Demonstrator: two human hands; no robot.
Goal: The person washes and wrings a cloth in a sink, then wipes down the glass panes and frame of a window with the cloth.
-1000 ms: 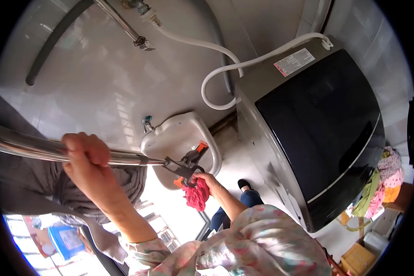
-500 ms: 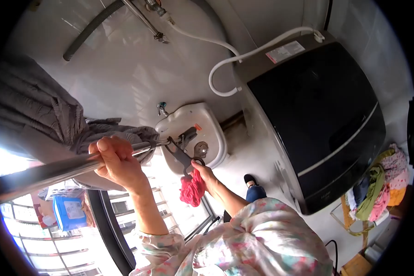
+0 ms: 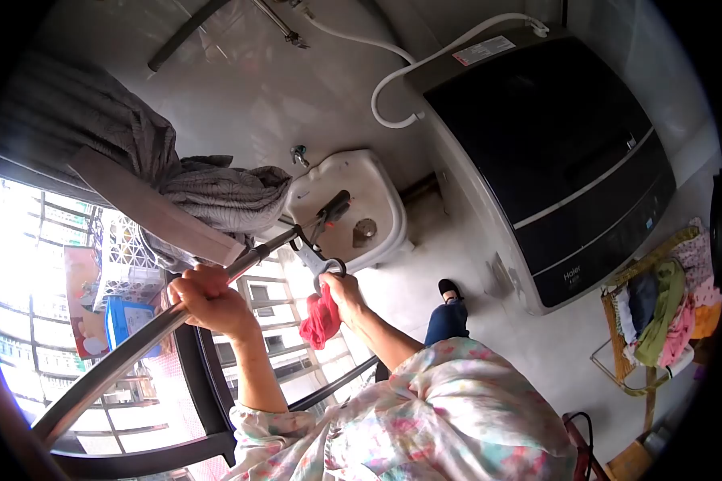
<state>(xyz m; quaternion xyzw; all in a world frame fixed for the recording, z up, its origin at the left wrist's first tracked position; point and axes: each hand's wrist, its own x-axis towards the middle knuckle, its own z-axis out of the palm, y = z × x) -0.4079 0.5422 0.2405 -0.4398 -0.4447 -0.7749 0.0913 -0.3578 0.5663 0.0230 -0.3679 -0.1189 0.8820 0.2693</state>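
My left hand (image 3: 208, 303) is wrapped round a shiny metal pole (image 3: 124, 361) that slants up towards the sink. At its far end the pole has a dark head (image 3: 334, 207), which hangs over the basin. My right hand (image 3: 341, 295) is closed near that end, on a grey tool with dark loops (image 3: 311, 258) that looks like scissors. A crumpled red cloth (image 3: 319, 321) hangs from the same hand. The tool touches or overlaps the pole end; I cannot tell which. My right fingertips are partly hidden.
Beyond the pole is a white sink (image 3: 399, 210) with a tap (image 3: 298, 155). A washing machine (image 3: 545, 144) stands to the right, near a rack of clothes (image 3: 658, 317). Grey fabric (image 3: 225, 196) hangs at left, above a blue box (image 3: 124, 321) by the barred window.
The pole slants more steeply, its near end lower in view. Both hands keep their grip, and the tool and red cloth have shifted slightly left. The whole view has turned a little.
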